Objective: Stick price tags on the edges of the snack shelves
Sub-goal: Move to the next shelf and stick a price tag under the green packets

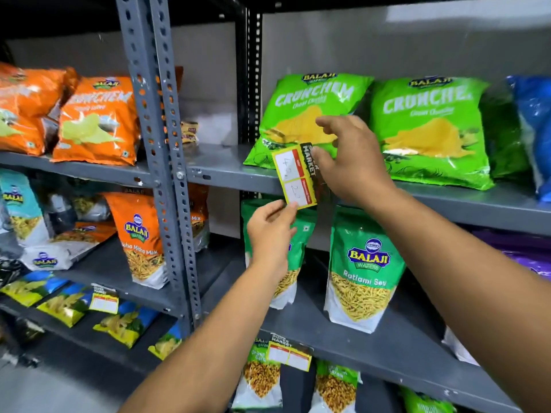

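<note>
A yellow, red and black price tag point(295, 177) with white handwritten fields is held turned on its side in front of the grey shelf edge point(226, 177) below the green Crunchem bags point(307, 114). My left hand point(269, 231) pinches its lower corner between thumb and fingers. My right hand point(351, 156) grips its black upper end, fingers spread over the bag. Whether the tag touches the shelf edge cannot be told.
One price tag point(289, 354) hangs on the lower right shelf edge, another tag point(103, 302) on the lower left shelf. Perforated grey uprights point(167, 150) divide the racks. Orange bags point(95, 120), green Ratlami Sev pouches point(363, 269) and a blue bag point(536, 135) fill the shelves.
</note>
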Demonstrator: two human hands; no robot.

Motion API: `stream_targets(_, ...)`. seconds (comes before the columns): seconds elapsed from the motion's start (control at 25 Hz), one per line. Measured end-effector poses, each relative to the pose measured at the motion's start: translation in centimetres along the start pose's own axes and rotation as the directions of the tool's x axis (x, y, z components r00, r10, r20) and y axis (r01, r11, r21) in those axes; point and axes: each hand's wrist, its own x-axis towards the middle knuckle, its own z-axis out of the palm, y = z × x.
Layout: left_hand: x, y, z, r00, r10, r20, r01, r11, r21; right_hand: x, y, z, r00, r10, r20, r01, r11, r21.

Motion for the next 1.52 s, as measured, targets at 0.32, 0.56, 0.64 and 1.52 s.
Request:
stream_targets(0.32, 3.1, 9.8, 1.6, 0.566, 0.648, 0.51, -0.783, 0.229, 0.579, -10.2, 0.6, 2.3, 0.862, 0.507, 0.034, -0.469, 0.769, 0.434)
stream_targets(0.56, 4.9, 12.3, 3.6, 0.624, 0.255, 0.739, -0.78, 0.153, 0.606, -9.8, -0.6, 4.7, 0.56, 0.726, 0.399, -0.617, 0.045, 0.785)
stream_targets(0.64, 4.7, 12.0, 3.3, 0.612, 0.298, 0.732, -0.79, 0.182, 0.586, -9.3, -0.9, 4.4, 0.558, 0.725, 0.404, -0.608, 0.026, 0.793)
stream_targets(1.52, 4.3, 4.8, -4.2, 0.819, 0.415, 0.396, -0.573, 0.546, 0.612, -10.4, 1.4, 3.4, 0.867, 0.497, -0.017, -0.424, 0.757, 0.497)
